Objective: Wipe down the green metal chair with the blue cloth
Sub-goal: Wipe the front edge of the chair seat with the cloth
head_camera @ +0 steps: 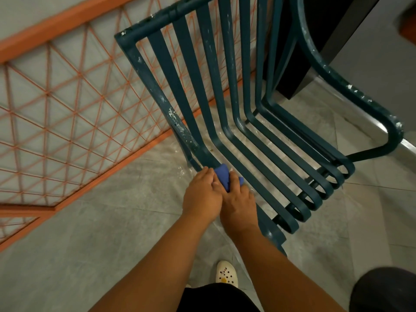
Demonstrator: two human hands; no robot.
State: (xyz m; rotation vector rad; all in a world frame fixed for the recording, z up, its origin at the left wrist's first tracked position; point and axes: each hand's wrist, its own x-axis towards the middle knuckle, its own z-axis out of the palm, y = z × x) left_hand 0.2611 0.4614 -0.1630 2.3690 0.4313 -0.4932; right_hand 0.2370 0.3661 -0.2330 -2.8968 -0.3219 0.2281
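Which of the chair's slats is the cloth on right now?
The outermost slat on the chair's left edge, nearest the orange lattice railing. Both hands, left hand and right hand, press the blue cloth there; the other slats are untouched.

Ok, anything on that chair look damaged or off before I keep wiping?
Yes. The green chair has white flecks and chipped-looking patches along the left frame rail and the right armrest. Both hands hold the blue cloth at the seat's left edge. Nothing looks bent or spilled.
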